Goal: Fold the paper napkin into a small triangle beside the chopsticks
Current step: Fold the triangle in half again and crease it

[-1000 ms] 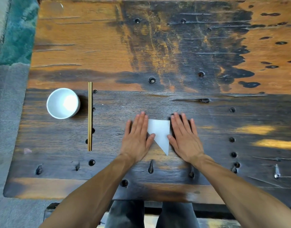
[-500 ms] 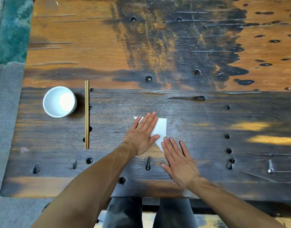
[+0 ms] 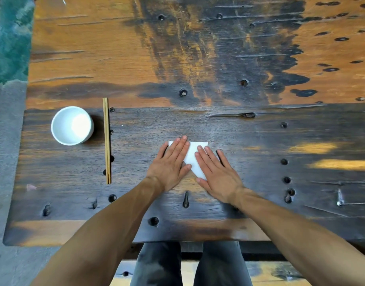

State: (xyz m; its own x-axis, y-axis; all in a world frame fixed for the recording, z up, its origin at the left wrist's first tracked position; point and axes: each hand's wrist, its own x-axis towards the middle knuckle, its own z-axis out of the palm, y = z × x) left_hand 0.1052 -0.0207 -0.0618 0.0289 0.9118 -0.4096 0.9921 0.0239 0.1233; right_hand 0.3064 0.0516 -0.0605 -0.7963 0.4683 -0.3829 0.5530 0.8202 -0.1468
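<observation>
Both flat, my left hand [image 3: 169, 164] and right hand [image 3: 215, 172] press the folded napkin [image 3: 193, 159] on the table [image 3: 260, 141], well apart from the chopsticks [image 3: 107, 141]; it looks thin, light and soft, so pinching a corner seems best.
</observation>
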